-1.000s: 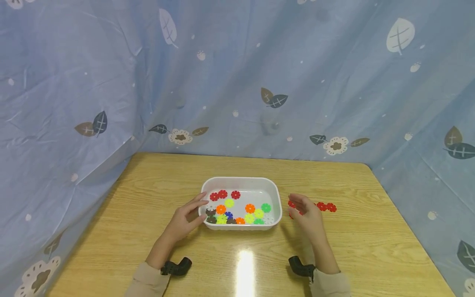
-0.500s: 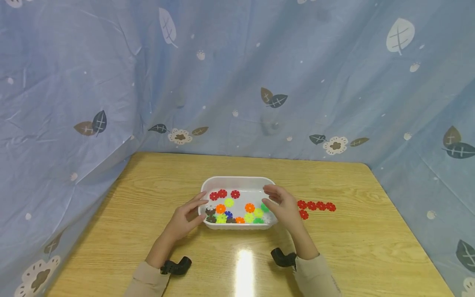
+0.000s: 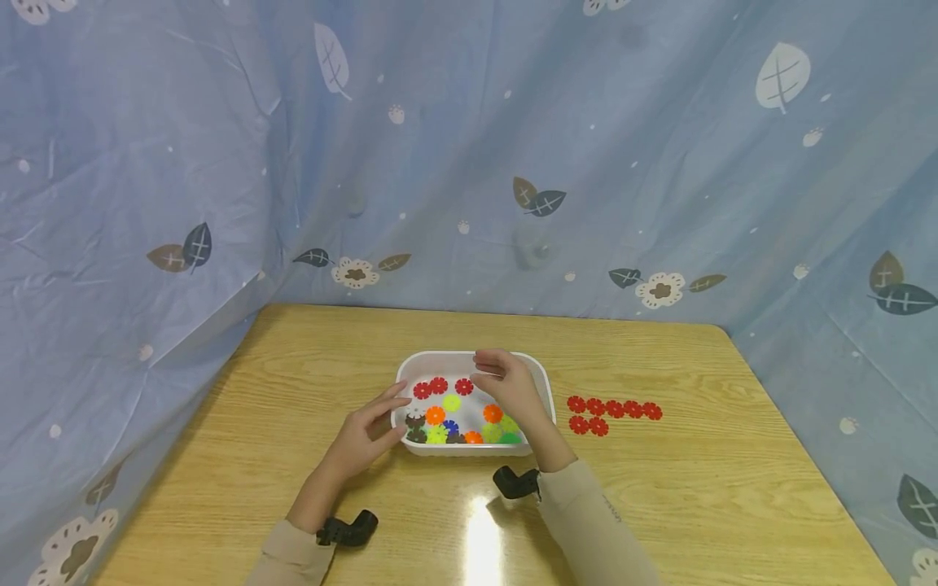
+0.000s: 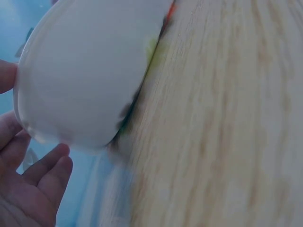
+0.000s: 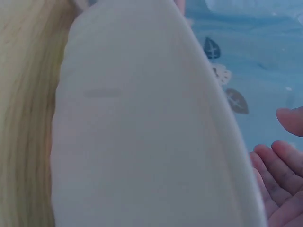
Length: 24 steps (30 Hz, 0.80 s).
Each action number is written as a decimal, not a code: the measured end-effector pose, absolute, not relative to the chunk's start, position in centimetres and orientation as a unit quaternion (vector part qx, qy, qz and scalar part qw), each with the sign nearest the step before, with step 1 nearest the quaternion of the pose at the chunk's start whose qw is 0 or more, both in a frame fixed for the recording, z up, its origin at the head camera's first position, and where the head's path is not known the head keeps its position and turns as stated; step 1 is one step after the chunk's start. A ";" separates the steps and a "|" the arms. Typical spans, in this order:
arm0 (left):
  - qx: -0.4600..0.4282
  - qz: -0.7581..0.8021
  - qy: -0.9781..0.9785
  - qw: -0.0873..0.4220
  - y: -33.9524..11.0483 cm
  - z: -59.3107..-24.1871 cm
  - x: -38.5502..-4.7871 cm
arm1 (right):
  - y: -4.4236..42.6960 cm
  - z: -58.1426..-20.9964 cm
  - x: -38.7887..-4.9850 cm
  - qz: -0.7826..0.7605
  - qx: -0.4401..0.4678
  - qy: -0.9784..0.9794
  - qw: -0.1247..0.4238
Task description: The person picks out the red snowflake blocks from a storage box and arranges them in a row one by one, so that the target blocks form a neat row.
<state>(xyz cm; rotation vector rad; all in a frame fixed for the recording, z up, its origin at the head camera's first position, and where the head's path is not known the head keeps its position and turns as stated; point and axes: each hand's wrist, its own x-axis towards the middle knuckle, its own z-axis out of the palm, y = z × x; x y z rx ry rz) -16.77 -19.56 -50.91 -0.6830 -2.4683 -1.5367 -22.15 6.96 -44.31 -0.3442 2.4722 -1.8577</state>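
A white plastic tray (image 3: 469, 450) stands on the table, holding snowflake-shaped interlocking discs in several colours. Three red discs (image 3: 464, 387) lie near its back left. My left hand (image 3: 359, 435) rests at the tray's left end, its spread fingers and thumb touching the rim; the left wrist view shows those fingers (image 4: 47, 165) against the outer wall. Over the tray's back right part is my right hand (image 3: 511, 391), fingers relaxed and slightly bent, with nothing seen between them. Right of the tray, a row of several red discs (image 3: 614, 408) lies behind two more red discs (image 3: 589, 426).
The wooden table (image 3: 733, 488) carries the tray in its middle. A blue leaf-print curtain (image 3: 454, 163) hangs behind and at both sides. Inside the tray are orange discs (image 3: 493, 414), yellow discs (image 3: 451, 403) and dark ones (image 3: 416, 436).
My right hand has moved left from beside the red discs to over the tray, uncovering two discs in the front row. My left hand has stayed at the tray's left rim.
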 end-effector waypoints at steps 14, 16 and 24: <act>-0.228 -0.514 -0.824 0.069 -18.9 -50.5 -16.6 | 4.8 -45.9 -24.4 -0.571 -0.026 0.817 0.072; -0.230 -0.509 -0.826 0.073 -19.0 -50.9 -16.8 | 4.8 -46.3 -24.5 -0.565 -0.024 0.822 0.071; -0.231 -0.508 -0.826 0.080 -19.6 -50.9 -16.8 | 4.3 -47.2 -25.1 -0.535 -0.023 0.842 0.068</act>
